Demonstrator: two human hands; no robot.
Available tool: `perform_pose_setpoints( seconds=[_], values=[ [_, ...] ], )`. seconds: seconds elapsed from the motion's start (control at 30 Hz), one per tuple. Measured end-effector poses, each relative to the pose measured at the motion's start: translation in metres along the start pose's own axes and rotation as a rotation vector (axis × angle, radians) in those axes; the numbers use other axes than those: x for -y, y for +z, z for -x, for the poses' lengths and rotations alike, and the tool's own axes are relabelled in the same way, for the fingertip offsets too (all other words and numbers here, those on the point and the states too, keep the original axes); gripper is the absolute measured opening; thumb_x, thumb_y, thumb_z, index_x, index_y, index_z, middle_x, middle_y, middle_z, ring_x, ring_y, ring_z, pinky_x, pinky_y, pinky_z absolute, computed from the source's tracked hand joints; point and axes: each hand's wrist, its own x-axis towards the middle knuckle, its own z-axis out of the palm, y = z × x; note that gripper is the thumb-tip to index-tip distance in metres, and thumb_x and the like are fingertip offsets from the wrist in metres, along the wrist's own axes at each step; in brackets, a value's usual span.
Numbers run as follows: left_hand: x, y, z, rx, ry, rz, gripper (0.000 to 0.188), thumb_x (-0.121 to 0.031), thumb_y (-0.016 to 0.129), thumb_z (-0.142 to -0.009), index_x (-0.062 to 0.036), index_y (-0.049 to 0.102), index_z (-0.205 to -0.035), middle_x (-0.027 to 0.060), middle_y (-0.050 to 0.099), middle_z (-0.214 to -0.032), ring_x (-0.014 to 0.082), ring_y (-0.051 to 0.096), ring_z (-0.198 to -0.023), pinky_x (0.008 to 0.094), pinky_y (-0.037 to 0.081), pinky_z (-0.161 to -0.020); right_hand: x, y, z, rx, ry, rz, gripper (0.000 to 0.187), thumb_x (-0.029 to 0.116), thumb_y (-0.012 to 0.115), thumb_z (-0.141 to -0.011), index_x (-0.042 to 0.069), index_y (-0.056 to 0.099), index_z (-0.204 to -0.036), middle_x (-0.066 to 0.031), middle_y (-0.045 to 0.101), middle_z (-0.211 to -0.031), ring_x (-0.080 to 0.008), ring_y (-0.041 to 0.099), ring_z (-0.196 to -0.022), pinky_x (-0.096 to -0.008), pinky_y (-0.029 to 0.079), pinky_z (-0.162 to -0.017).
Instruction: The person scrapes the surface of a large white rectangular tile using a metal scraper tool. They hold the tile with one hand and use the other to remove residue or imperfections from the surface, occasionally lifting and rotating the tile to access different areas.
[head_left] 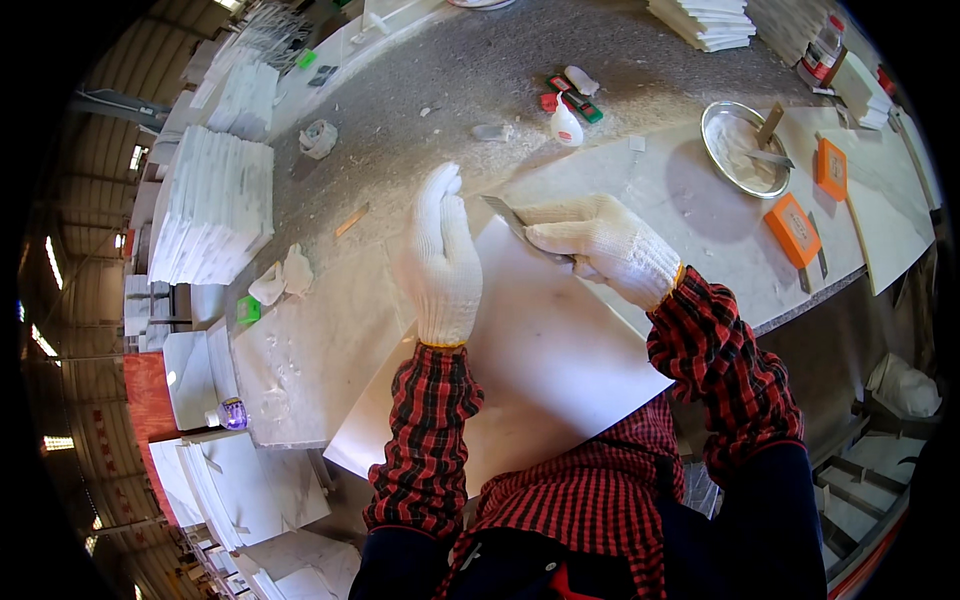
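A pale, glossy stone slab (570, 340) lies at an angle in front of me, its near edge by my body. My right hand (610, 245), in a white knit glove, grips a thin grey metal scraper (507, 216) over the slab's far corner. The scraper's blade points toward my left hand; its other end is hidden in the glove. Also gloved, my left hand (445, 260) is held over the slab's left part with its fingers stretched out and close together. Nothing shows in it, though its palm is partly turned away.
A metal bowl (712, 165) of whitish paste with spatulas stands at the right, near two orange boxes (793, 231). Beyond my hands are a white squeeze bottle (566, 126) and a green-and-red tool (575, 98). Stacked slabs (215, 205) rise at the left.
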Motion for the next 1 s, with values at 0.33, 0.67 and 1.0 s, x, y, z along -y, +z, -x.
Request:
perform_pose_setpoints(
  seconds=[0.33,0.67,1.0],
  values=[
    [0.002,0.001,0.0,-0.001,0.007,-0.003,0.03,-0.013,0.05,-0.108,0.0023,0.065,-0.129,0.0133,0.068,-0.133,0.0241,0.063,-0.125,0.0338,0.044,-0.11,-0.004,-0.003,-0.003,0.009,0.006,-0.006,0.043,0.026,0.071,-0.099,0.004,0.068,-0.136,0.0032,0.07,-0.103,-0.0002,0.055,-0.075,-0.0172,0.037,-0.057],
    [0.005,0.001,0.0,-0.01,0.016,-0.011,0.03,-0.013,0.05,-0.108,0.002,0.065,-0.129,0.0129,0.068,-0.132,0.0237,0.063,-0.123,0.0338,0.045,-0.109,-0.009,-0.002,-0.003,0.007,-0.014,-0.069,0.043,0.026,0.072,-0.099,0.004,0.068,-0.136,0.003,0.07,-0.104,-0.0009,0.056,-0.077,-0.0177,0.04,-0.058],
    [0.005,0.002,-0.001,-0.017,0.017,-0.012,0.03,-0.013,0.05,-0.108,0.0023,0.065,-0.129,0.0129,0.068,-0.131,0.0231,0.063,-0.123,0.0335,0.045,-0.109,-0.016,-0.01,-0.007,0.055,-0.004,-0.076,0.046,0.025,0.072,-0.099,0.004,0.065,-0.139,-0.0002,0.072,-0.112,-0.0045,0.065,-0.087,-0.0189,0.05,-0.068]
  ],
)
